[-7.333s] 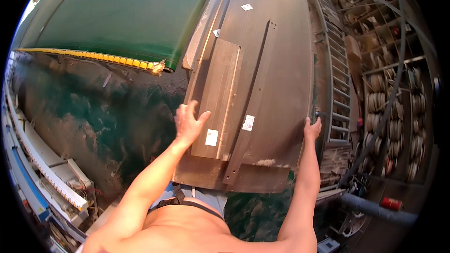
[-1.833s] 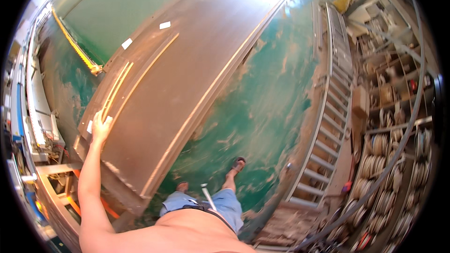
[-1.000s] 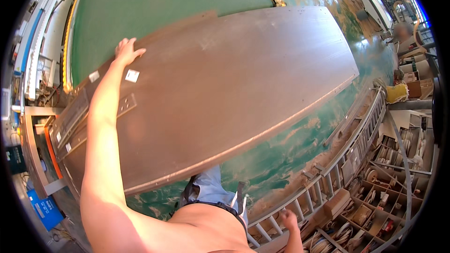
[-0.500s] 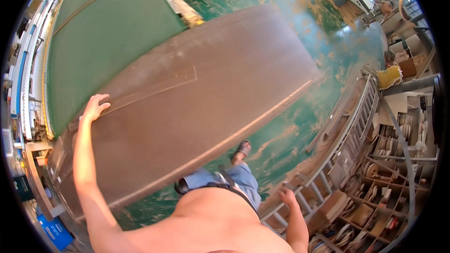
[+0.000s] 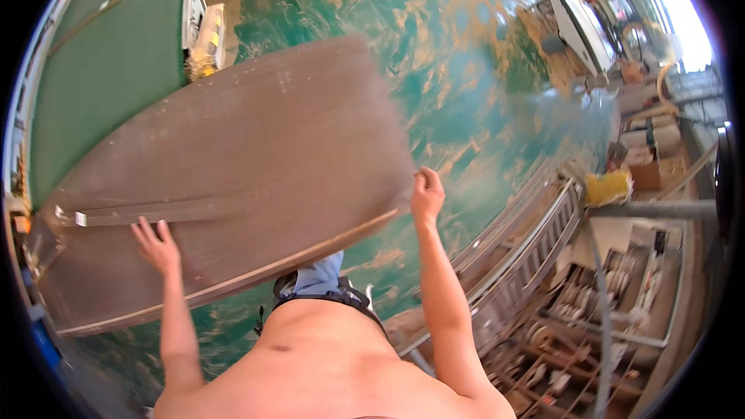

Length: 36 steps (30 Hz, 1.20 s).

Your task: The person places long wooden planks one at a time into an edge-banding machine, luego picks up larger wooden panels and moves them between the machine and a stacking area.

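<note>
A large brown board (image 5: 256,132) lies in front of me, its far left part over a green-topped table. A long flat brown strip (image 5: 147,212) with a white label at its left end lies on it; its right end blurs into the board. My left hand (image 5: 158,247) is open, fingers spread over the board just below the strip; I cannot tell whether the palm touches. At the board's right edge, my right hand (image 5: 427,197) has its fingers curled in and closed on that edge, fingertips partly hidden.
The green tabletop (image 5: 109,70) spreads at the far left, with a yellow-and-white wrapped piece (image 5: 207,43) at its edge. A metal ladder-like frame (image 5: 535,252) runs along my right. Beyond it are compartments of small parts (image 5: 559,365). Dust streaks the green floor (image 5: 473,116).
My right hand has risen from beside my hip to the board's right edge. My left hand has left the strip's upper side and come nearer me, fingers spread. The view has turned rightward.
</note>
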### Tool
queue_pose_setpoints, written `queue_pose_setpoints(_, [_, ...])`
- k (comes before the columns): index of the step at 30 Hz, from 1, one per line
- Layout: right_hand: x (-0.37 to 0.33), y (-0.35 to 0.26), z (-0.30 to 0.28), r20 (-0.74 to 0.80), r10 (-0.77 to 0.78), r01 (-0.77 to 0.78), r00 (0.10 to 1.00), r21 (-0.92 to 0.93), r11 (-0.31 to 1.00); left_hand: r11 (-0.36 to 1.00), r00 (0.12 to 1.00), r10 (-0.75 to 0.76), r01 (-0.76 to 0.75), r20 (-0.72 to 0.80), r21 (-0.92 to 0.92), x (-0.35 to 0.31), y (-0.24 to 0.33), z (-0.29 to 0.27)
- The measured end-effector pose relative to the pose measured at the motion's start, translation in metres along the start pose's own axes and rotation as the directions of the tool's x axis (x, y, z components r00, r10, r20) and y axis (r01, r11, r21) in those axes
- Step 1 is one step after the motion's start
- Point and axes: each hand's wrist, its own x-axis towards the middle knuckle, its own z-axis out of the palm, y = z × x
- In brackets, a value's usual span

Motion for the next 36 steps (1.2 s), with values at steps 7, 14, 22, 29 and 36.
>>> queue_pose_setpoints(7, [0.112,0.032,0.059,0.326,-0.286,0.388,0.901,-0.314,0.866,0.997,0.999,-0.014,0.011,-0.033,-0.075,0.007,0.01,-0.029])
queue_pose_setpoints(14, [0.229,-0.03,0.1,0.579,-0.137,0.198,0.804,-0.043,0.979,0.851,0.82,-0.518,0.523,-0.244,-0.051,-0.012,0.035,-0.028])
queue_pose_setpoints(22, [0.285,-0.127,0.22,0.591,-0.78,0.817,0.208,0.333,0.471,0.778,0.752,-0.628,0.612,-0.199,-0.144,-0.067,0.124,-0.086])
queue_pose_setpoints(29, [0.236,-0.16,0.279,0.979,-0.097,0.749,-0.177,0.198,0.632,0.551,0.55,-0.834,0.835,0.053,0.01,-0.194,0.308,-0.165])
queue_pose_setpoints(36, [0.213,-0.142,0.236,0.983,-0.087,0.633,-0.164,0.172,0.754,0.535,0.542,-0.834,0.84,0.102,-0.092,-0.061,0.41,-0.108])
